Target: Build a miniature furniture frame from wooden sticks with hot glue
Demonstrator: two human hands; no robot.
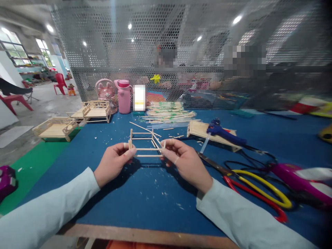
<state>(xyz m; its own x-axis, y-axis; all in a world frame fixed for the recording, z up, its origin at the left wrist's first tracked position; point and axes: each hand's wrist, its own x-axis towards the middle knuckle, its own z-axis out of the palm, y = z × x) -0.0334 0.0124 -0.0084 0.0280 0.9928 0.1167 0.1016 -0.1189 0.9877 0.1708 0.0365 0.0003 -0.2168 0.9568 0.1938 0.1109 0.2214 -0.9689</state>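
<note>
Between my two hands is a small frame of thin wooden sticks [149, 149], open in the middle, with short uprights at its corners. My left hand [114, 160] pinches its near left corner between thumb and fingers. At the near right corner, my right hand [185, 159] grips the frame the same way. The frame is just above or on the blue table; I cannot tell which. A loose thin stick [145, 128] lies behind it, and small wood scraps are scattered around.
Scissors [233, 174] with red and yellow handles and a blue glue gun [225, 133] lie at right, the gun on a wooden piece [197, 128]. Bundled sticks [166, 112], a pink bottle [124, 97] and finished-looking stick models [55, 128] stand behind. A perforated metal screen [103, 52] rises beyond.
</note>
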